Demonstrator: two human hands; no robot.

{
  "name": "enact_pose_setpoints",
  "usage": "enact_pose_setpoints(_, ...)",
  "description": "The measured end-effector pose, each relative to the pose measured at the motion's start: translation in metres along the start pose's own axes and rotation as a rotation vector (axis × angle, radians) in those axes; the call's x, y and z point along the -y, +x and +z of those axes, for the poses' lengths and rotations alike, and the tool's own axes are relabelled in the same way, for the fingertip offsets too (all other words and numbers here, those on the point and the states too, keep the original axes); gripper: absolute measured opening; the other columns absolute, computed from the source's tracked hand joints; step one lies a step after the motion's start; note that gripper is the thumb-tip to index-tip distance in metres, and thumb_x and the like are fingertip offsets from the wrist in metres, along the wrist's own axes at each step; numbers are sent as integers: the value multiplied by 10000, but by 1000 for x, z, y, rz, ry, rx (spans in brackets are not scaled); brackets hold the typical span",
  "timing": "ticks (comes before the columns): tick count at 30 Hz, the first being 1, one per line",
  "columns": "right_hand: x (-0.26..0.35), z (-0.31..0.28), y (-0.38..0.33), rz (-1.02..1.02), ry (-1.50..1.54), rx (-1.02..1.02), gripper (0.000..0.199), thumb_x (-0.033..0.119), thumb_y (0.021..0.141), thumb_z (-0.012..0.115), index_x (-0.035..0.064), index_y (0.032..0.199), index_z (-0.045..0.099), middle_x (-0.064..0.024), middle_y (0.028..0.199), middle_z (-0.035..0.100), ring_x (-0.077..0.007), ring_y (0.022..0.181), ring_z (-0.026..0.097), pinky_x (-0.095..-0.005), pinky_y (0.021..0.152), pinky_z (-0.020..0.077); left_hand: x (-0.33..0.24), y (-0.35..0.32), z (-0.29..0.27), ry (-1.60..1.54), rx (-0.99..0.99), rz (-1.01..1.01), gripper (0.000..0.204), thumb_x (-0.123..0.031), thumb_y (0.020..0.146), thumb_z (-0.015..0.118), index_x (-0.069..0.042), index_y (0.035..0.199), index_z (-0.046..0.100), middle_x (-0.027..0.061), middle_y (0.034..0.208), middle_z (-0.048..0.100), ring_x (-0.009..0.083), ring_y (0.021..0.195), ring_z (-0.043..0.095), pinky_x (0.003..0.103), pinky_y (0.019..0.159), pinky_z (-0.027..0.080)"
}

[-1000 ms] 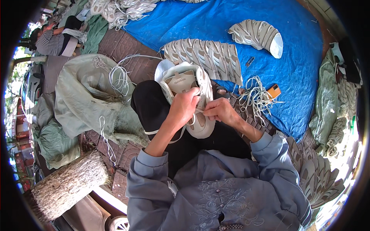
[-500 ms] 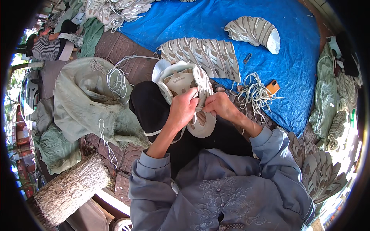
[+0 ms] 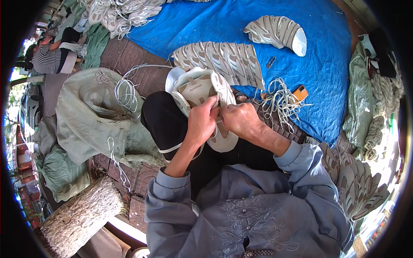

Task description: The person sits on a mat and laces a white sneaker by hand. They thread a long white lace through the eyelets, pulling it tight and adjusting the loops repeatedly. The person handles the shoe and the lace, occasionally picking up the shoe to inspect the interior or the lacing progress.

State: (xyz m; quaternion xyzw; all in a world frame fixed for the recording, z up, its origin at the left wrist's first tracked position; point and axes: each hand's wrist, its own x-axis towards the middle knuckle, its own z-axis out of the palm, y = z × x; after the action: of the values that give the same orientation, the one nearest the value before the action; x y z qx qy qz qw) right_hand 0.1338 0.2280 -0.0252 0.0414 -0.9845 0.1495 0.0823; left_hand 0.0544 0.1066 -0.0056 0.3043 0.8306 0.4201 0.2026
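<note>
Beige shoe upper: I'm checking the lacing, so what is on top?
The left hand and right hand sit together over the middle of the shoe upper. Its tongue shows beyond them, its toe on the near side. Any lacing beneath the hands is covered.

I look down through one wide head view, close above the lap (image 3: 256,155), blue sheet (image 3: 320,86) toward one o'clock.

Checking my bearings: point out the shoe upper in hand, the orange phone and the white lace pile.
Shoe upper (image 3: 198,90), head view: on the tongue.
Orange phone (image 3: 300,93), head view: on its back.
White lace pile (image 3: 282,99), head view: its tangled middle.
</note>
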Motion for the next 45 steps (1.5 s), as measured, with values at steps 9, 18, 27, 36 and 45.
enact_pose_setpoints(9,-3,23,-22,242,747,-186,87,114,648,618,50,706,615,-94,650,576,-256,590,575,-327,554,464,0,0,2,-59,23,48,230,-53,786,511,-16,1010,549,223,743,570,355,677,572,374,596,446)
enact_pose_setpoints(18,-19,30,-12,-27,571,-178,142,154,664,633,55,719,547,-61,700,554,-242,655,577,-333,574,463,1,4,-6,-7,130,79,274,-23,793,471,-8,1062,520,230,774,574,363,716,574,394,627,451)
enact_pose_setpoints(27,-20,-3,4,-132,179,-186,233,191,623,647,76,784,523,-63,737,572,-215,670,594,-321,559,484,-11,8,-11,-44,236,-147,329,33,756,460,-24,1076,512,218,816,584,353,721,579,394,623,456)
enact_pose_setpoints(36,-33,13,12,-429,28,-313,104,169,577,559,108,616,484,1,558,427,-145,509,480,-283,460,379,6,8,-5,393,91,271,167,25,721,487,-31,853,574,152,844,585,325,734,579,390,617,465)
enact_pose_setpoints(45,-19,-6,17,-194,-54,117,91,151,690,524,72,662,560,-80,628,600,-216,555,614,-341,463,475,8,17,-7,453,126,246,98,-14,719,499,-26,790,567,127,809,592,315,715,582,402,601,462)
